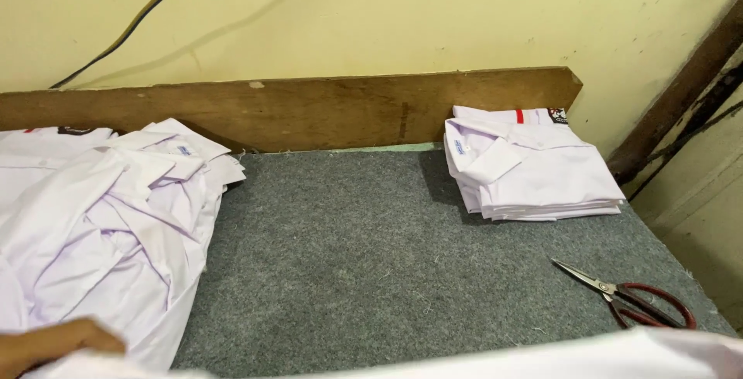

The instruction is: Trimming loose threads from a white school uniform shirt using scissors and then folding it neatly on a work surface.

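step: I'm pulling the next white shirt (542,356) off the loose pile (108,216) at 9 o'clock | left hand (54,342) rests on its edge, grip can't tell | right hand unseen | next: spread flat on the grey felt (348,270); folded stack (530,166) at 1, scissors (627,294) at 4

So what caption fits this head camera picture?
Left hand on loose white shirts, folded shirt stack and scissors on grey felt.

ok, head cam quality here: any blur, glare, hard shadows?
Head view: soft, even light, no glare; the folded shirt stack casts a soft shadow leftward on the grey felt mat; scissors are sharp; the left hand and the white cloth along the bottom edge are close and blurred.
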